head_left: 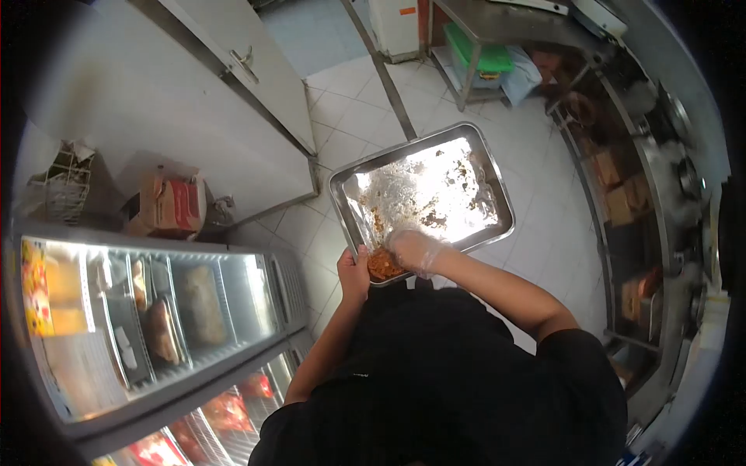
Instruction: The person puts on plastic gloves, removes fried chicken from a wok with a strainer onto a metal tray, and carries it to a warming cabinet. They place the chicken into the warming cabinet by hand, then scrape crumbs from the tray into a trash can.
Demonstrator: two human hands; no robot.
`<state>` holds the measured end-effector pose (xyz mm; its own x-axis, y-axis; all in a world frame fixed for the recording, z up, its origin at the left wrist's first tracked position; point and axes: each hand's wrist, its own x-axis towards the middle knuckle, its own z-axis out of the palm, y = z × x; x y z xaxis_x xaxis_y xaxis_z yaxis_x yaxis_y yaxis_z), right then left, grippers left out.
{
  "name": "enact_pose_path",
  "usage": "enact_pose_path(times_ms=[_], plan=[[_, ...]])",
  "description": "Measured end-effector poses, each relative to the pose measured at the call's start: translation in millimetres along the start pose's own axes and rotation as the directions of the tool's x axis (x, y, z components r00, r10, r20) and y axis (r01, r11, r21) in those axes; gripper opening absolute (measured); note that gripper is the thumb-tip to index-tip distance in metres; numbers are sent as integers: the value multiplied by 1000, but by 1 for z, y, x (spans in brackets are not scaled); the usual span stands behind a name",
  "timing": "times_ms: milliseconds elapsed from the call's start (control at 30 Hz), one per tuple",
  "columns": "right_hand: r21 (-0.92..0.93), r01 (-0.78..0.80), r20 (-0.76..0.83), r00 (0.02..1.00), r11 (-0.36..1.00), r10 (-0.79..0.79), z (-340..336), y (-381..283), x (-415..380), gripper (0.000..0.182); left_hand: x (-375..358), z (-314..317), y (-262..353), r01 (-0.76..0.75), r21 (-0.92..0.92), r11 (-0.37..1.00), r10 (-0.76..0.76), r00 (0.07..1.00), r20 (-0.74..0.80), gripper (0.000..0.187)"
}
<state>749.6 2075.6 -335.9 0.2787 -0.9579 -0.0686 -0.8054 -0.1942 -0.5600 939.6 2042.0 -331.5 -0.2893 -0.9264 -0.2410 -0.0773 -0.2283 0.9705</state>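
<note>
A large rectangular metal tray (507, 203) is held in front of my body, its shiny bottom smeared with brown-orange residue. In its near left corner lies a heap of reddish-brown, crumbly food (384, 265). My left hand (354, 275) is bare and closed around the tray's rim at that corner, thumb on top. My right hand (413, 250), in a clear plastic glove, reaches into the tray beside the heap. Its fingers look curled and touch the food's edge; whatever may be in them is hidden.
On my left stands a lit refrigerator (284, 289) with wrapped goods on wire shelves. A cardboard box (165, 208) sits behind it, near a door (268, 70). Ahead, a metal table (509, 23) has a green-lidded bin (474, 54) beneath it. Shelving (594, 225) runs along the right.
</note>
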Motion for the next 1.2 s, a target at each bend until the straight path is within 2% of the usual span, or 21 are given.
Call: enact_pose_path(times_ms=[33,100,167,233,267,300,400,433,533,567,633,667,700,733,767,833,933,1033,1133,1200], plan=[[8,-15,154,988,1000,14,-40,-2,28,18,29,-2,7,-18,15,1000,18,1000,-23,19],[84,-8,-19,1000,996,9,-82,33,86,24,91,-7,18,-52,50,997,56,996,-74,19],[207,-10,-162,986,978,44,-135,72,138,34,154,-11,32,-19,48,999,24,995,-99,19],[502,-218,-177,921,837,346,-167,117,202,12,221,-13,41,-15,51,999,20,995,-99,19],[572,-470,-2,819,673,573,-205,119,226,14,256,-14,46,-29,59,998,34,995,-90,19],[456,-366,-172,858,811,483,-214,147,253,36,298,-11,54,-53,65,997,58,995,-76,19],[90,-490,-282,823,867,494,-257,227,333,58,413,13,84,-30,-73,997,24,997,-80,18],[104,-583,-156,791,806,592,-280,258,353,70,454,21,84,-26,-43,999,23,997,-73,18],[63,-342,-425,841,938,335,-357,350,382,66,568,52,99,50,8,999,-49,999,-19,20],[58,-389,-503,784,919,364,-388,369,394,65,604,69,113,-9,18,1000,10,999,-45,21],[53,-480,-656,644,875,393,-443,409,415,69,671,88,141,-48,288,957,60,998,-32,20],[21,-601,-678,579,799,453,-454,446,428,71,711,97,151,-81,410,909,102,994,-29,20],[-8,-705,-704,508,709,497,-457,489,442,75,750,109,152,-56,234,971,64,998,-28,21],[130,-684,-654,484,717,581,-459,534,457,69,786,118,149,-24,49,999,25,999,-24,21],[261,-653,-588,477,711,653,-460,578,479,64,827,122,148,-8,23,1000,8,1000,0,22],[518,-470,-500,510,714,699,-466,649,532,46,899,124,145,47,-42,998,-46,998,38,23],[530,-406,-427,631,745,648,-498,718,621,22,993,138,155,102,-89,991,-105,994,-22,23],[609,-236,-403,730,757,552,-543,721,709,23,1059,133,170,26,-107,994,-33,997,-67,27],[655,-172,-340,803,736,490,-558,759,810,21,1125,113,174,15,-152,988,-36,990,-138,30],[548,-201,-312,852,812,421,-557,776,861,21,1149,89,160,8,-214,977,-47,983,-179,32]])
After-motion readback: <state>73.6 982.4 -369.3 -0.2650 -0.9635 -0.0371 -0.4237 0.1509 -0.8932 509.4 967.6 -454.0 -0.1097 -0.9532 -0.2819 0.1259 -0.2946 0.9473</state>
